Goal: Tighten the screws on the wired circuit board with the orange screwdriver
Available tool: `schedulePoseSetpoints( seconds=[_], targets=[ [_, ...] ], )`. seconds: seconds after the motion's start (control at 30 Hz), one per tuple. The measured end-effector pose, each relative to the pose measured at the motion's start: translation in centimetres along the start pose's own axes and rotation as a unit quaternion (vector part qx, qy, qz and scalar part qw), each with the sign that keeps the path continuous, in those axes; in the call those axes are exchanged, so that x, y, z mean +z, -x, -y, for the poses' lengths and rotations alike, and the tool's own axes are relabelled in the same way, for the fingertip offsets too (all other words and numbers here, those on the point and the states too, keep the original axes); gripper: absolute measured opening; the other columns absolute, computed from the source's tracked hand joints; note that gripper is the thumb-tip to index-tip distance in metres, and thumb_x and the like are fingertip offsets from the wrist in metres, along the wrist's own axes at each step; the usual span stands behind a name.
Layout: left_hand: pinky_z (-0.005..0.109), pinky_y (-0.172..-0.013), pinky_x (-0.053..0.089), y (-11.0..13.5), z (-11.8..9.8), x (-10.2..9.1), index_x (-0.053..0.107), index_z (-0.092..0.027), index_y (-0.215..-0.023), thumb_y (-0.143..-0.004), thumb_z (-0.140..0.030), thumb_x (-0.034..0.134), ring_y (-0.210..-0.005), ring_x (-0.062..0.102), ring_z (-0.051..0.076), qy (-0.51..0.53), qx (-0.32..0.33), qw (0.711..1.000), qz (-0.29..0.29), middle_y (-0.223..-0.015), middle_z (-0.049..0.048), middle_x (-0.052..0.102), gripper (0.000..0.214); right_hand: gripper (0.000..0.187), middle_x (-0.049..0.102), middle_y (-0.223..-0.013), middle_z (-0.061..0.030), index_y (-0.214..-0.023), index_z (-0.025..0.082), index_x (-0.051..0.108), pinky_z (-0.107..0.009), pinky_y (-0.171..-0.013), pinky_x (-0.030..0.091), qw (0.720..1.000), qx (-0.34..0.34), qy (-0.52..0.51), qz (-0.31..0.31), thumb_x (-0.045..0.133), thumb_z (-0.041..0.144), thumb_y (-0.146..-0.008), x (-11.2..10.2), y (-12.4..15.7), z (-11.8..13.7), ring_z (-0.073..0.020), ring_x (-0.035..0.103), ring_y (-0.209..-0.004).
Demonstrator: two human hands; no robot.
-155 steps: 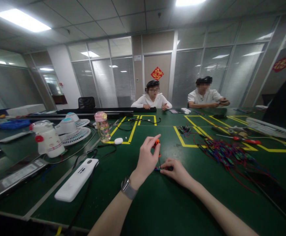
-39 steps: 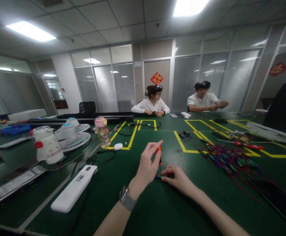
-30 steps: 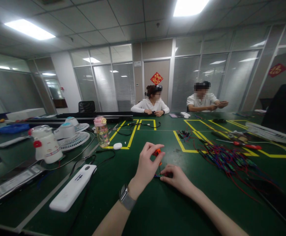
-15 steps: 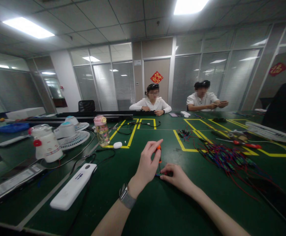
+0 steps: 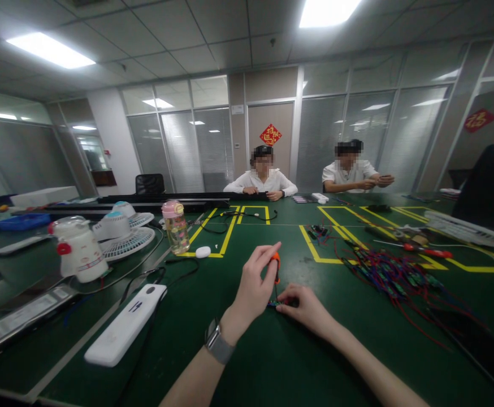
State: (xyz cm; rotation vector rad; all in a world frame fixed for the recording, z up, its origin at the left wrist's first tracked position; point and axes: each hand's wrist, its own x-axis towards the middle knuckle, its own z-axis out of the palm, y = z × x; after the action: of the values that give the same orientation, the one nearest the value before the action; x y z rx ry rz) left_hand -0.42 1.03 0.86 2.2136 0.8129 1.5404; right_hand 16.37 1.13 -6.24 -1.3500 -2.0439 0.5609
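Note:
My left hand [image 5: 259, 278], with a watch at the wrist, is closed around the orange-and-black handle of a screwdriver [image 5: 277, 271]. The shaft stands nearly upright, its tip down at a small green circuit board [image 5: 273, 304] on the table. Low on the right of the shaft, my right hand [image 5: 300, 302] pinches the board's edge between thumb and fingers. Part of the board is hidden by my hands, so I cannot see exactly where the tip meets it.
On the right lies a tangle of red and blue wires with boards [image 5: 393, 271], near a red-handled screwdriver [image 5: 429, 250]. A white power bank-like device [image 5: 126, 325], a pink-lidded bottle [image 5: 176, 226], a white jug [image 5: 79, 249] and fans [image 5: 128, 243] stand left. Two people sit opposite.
The orange handle between my left fingers looks slightly turned. Both hands stay in nearly the same place at the board.

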Motion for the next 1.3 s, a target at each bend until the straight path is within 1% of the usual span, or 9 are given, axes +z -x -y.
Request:
schedulePoseSetpoints(
  seconds=[0.07, 0.23, 0.4, 0.6, 0.73, 0.93, 1.1, 1.23, 1.3],
  targets=[
    [0.031, -0.088, 0.049, 0.04, 0.00, 0.14, 0.056, -0.023, -0.129, -0.097, -0.016, 0.043, -0.099, 0.060, 0.017, 0.004, 0.006, 1.000, 0.004, -0.109, 0.0064, 0.061, 0.036, 0.011, 0.067, -0.078, -0.0044, -0.083, 0.019, 0.078, -0.027, -0.069, 0.046, 1.000, -0.002, 0.001, 0.001, 0.072, 0.023, -0.075, -0.02, 0.01, 0.09, -0.0187, 0.061, -0.074],
    [0.027, -0.076, 0.051, 0.05, 0.08, 0.45, 0.067, -0.023, -0.111, -0.089, -0.018, 0.059, -0.081, 0.059, 0.014, -0.012, -0.008, 0.999, -0.035, -0.092, 0.0025, 0.057, 0.024, 0.010, 0.067, -0.079, -0.0042, -0.081, 0.019, 0.078, -0.028, -0.070, 0.046, 1.000, -0.002, -0.004, -0.006, 0.072, 0.024, -0.075, 0.06, 0.06, 0.07, -0.0189, 0.061, -0.075],
    [0.030, -0.086, 0.049, -0.09, -0.09, 0.06, 0.059, -0.022, -0.125, -0.097, -0.019, 0.045, -0.096, 0.060, 0.016, 0.009, -0.016, 1.000, -0.012, -0.105, 0.0058, 0.061, 0.032, 0.011, 0.067, -0.081, -0.0046, -0.084, 0.018, 0.078, -0.027, -0.071, 0.046, 1.000, -0.004, -0.014, -0.010, 0.072, 0.022, -0.075, 0.19, 0.12, -0.02, -0.0186, 0.061, -0.076],
    [0.028, -0.076, 0.050, -0.05, 0.02, -0.01, 0.068, -0.021, -0.110, -0.092, -0.022, 0.056, -0.082, 0.059, 0.015, -0.013, -0.026, 0.998, -0.050, -0.093, 0.0033, 0.058, 0.022, 0.012, 0.066, -0.080, -0.0049, -0.084, 0.018, 0.078, -0.028, -0.071, 0.045, 1.000, -0.009, -0.001, -0.006, 0.073, 0.022, -0.075, 0.28, 0.07, -0.17, -0.0190, 0.061, -0.076],
    [0.030, -0.084, 0.050, -0.04, -0.02, 0.04, 0.060, -0.023, -0.124, -0.097, -0.019, 0.044, -0.094, 0.060, 0.016, 0.008, -0.019, 1.000, -0.022, -0.103, 0.0052, 0.061, 0.032, 0.014, 0.066, -0.080, -0.0044, -0.087, 0.019, 0.078, -0.028, -0.071, 0.045, 1.000, -0.010, 0.001, -0.004, 0.072, 0.023, -0.076, 0.22, 0.09, -0.11, -0.0188, 0.060, -0.075],
    [0.028, -0.075, 0.050, -0.04, -0.11, 0.10, 0.069, -0.021, -0.106, -0.088, -0.021, 0.062, -0.080, 0.058, 0.014, -0.021, -0.017, 0.998, -0.057, -0.091, 0.0025, 0.057, 0.020, 0.014, 0.067, -0.081, -0.0043, -0.087, 0.019, 0.078, -0.029, -0.072, 0.046, 1.000, -0.006, -0.001, -0.006, 0.073, 0.022, -0.074, 0.23, 0.11, -0.23, -0.0192, 0.061, -0.077],
    [0.031, -0.088, 0.048, -0.06, -0.15, -0.03, 0.062, -0.021, -0.122, -0.097, -0.019, 0.044, -0.099, 0.060, 0.017, 0.010, -0.009, 1.000, -0.022, -0.106, 0.0064, 0.062, 0.031, 0.015, 0.067, -0.081, -0.0046, -0.087, 0.017, 0.077, -0.029, -0.073, 0.046, 1.000, -0.002, -0.003, -0.004, 0.074, 0.019, -0.072, 0.33, 0.08, -0.53, -0.0194, 0.061, -0.077],
    [0.027, -0.076, 0.050, -0.03, -0.04, 0.00, 0.068, -0.021, -0.108, -0.092, -0.020, 0.055, -0.082, 0.060, 0.014, -0.006, -0.012, 0.999, -0.048, -0.093, 0.0030, 0.059, 0.021, 0.011, 0.067, -0.081, -0.0044, -0.084, 0.017, 0.078, -0.028, -0.072, 0.046, 1.000, -0.009, -0.010, -0.004, 0.073, 0.019, -0.074, 0.31, 0.10, -0.61, -0.0189, 0.061, -0.076],
    [0.027, -0.078, 0.050, -0.03, -0.05, 0.00, 0.068, -0.022, -0.110, -0.091, -0.021, 0.058, -0.084, 0.060, 0.014, -0.011, -0.016, 0.999, -0.045, -0.095, 0.0030, 0.058, 0.022, 0.011, 0.067, -0.081, -0.0048, -0.084, 0.017, 0.078, -0.028, -0.072, 0.047, 1.000, -0.010, -0.013, -0.003, 0.073, 0.020, -0.074, 0.26, 0.11, -0.56, -0.0190, 0.062, -0.077]
  ],
)
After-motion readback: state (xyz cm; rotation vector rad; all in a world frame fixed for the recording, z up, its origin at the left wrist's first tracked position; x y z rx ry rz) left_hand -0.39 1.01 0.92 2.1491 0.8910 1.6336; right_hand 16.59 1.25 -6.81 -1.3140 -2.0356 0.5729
